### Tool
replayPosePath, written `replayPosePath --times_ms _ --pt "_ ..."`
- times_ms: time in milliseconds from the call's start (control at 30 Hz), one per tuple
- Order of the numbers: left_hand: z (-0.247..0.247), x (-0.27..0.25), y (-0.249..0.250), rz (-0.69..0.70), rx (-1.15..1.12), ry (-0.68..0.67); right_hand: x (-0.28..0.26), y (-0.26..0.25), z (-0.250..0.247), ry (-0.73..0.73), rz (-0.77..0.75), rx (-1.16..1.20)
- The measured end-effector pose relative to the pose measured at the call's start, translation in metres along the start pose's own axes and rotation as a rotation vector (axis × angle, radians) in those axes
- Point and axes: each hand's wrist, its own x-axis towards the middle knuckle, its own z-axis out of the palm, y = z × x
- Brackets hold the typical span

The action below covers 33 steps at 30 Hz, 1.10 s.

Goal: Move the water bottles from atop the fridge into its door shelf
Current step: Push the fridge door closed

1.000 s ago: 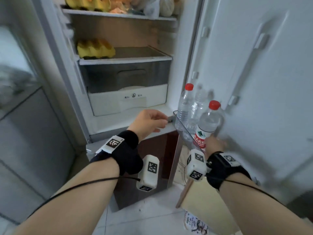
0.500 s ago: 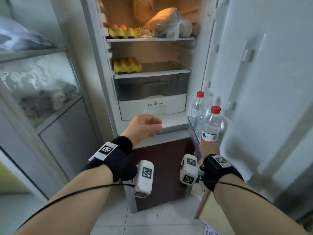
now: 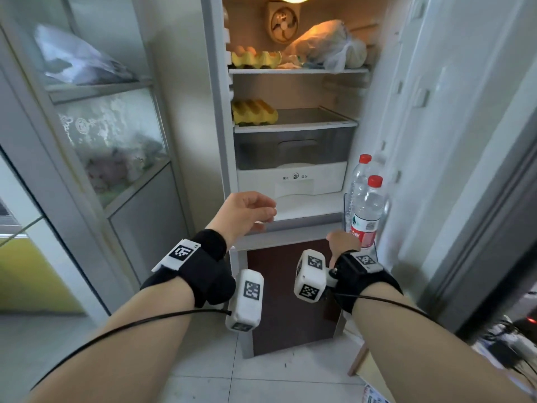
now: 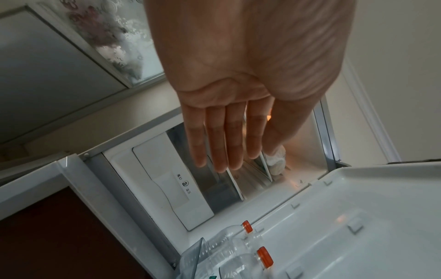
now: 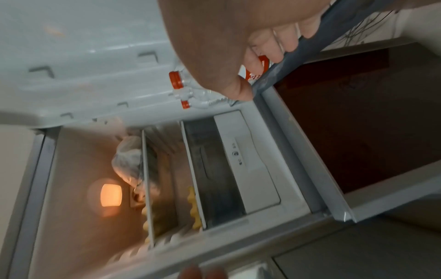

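Two clear water bottles with red caps stand in the door shelf (image 3: 347, 206) of the open fridge: the nearer bottle (image 3: 368, 212) carries a red label, the farther bottle (image 3: 359, 178) stands behind it. A third bottle seems to be partly hidden between them. My right hand (image 3: 342, 242) hangs just outside the shelf's front corner, fingers loosely curled and holding nothing; in the right wrist view, the right hand (image 5: 257, 62) sits by the shelf rim (image 5: 281, 72). My left hand (image 3: 252, 210) floats before the fridge's bottom ledge; in the left wrist view its fingers (image 4: 235, 143) are straight and empty.
The fridge door (image 3: 453, 141) stands open on the right. Inside are yellow egg trays (image 3: 254, 113), a bagged item (image 3: 328, 48) and a crisper drawer (image 3: 293, 146). A brown lower door (image 3: 290, 298) is closed below. A glass-fronted cabinet (image 3: 116, 141) stands to the left.
My right hand has let go of the labelled bottle, which now stands in the shelf, and dropped to the shelf's corner. My left hand has drawn back from the shelf. The view tilted up.
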Motion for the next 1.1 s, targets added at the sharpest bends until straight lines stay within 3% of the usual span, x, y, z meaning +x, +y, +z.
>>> replayPosePath --times_ms 133,300,400,733,1000,1100 --pt "-0.018 -0.008 0.003 0.015 -0.002 0.036 -0.02 -0.022 0.017 -0.02 -0.06 -0.01" --pt "-0.039 -0.012 0.016 0.059 -0.013 0.069 -0.042 -0.066 0.02 -0.054 -0.108 0.391" --pt "-0.05 -0.013 0.027 0.094 -0.023 0.089 -0.05 -0.095 0.016 0.016 -0.156 0.519" --pt "-0.06 -0.015 0.051 0.168 -0.026 0.089 -0.116 -0.16 -0.019 0.194 -0.786 0.325" --pt "-0.043 -0.018 0.086 0.299 -0.022 0.05 -0.162 -0.183 -0.063 0.492 -1.263 0.276" --pt "-0.032 -0.023 0.101 0.423 -0.019 0.06 -0.17 -0.183 -0.088 0.704 -1.402 0.333"
